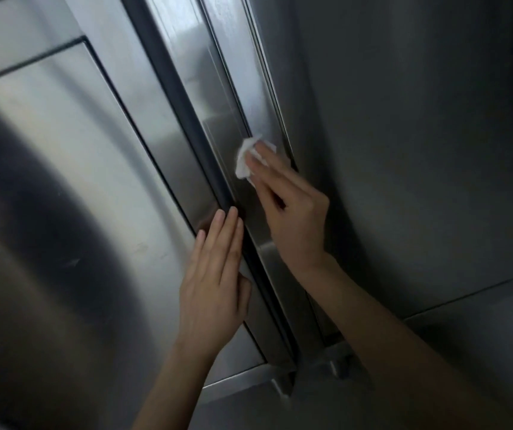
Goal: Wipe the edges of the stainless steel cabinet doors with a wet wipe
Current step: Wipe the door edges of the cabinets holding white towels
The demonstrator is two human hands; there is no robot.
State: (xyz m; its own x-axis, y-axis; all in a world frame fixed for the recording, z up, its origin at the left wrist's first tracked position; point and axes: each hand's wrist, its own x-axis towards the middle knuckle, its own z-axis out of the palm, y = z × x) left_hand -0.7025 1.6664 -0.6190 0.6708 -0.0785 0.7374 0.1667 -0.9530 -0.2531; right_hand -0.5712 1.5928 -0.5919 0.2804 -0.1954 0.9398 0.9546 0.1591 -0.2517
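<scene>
- The right hand [292,212] pins the wet wipe [244,161] under straight, close-set fingers [267,169], using flat pressure rather than a pinch; the thumb is hidden, so I cannot tell whether it tucks in any of the cloth
- The wipe lies bunched on the narrow steel door edge [218,97], just right of the dark seal [171,79] that runs between the doors, about midway along the visible strip
- The left hand [214,283] rests flat on the left door [63,181], fingers straight and holding nothing, fingertips touching the seal lower down; it looks to be steadying the door
- To do this stroke well, I judge: press evenly through the finger pads; travel along the strip in one line, not across it; let the cloth's margin ride into the groove beside the seal, where grime likely collects; refold once the face looks soiled
- Pose: the right forearm rises from the lower right, wrist fairly straight, fingers aimed up-left along the edge; the left forearm comes up from below, its fingers nearly parallel to the seal
</scene>
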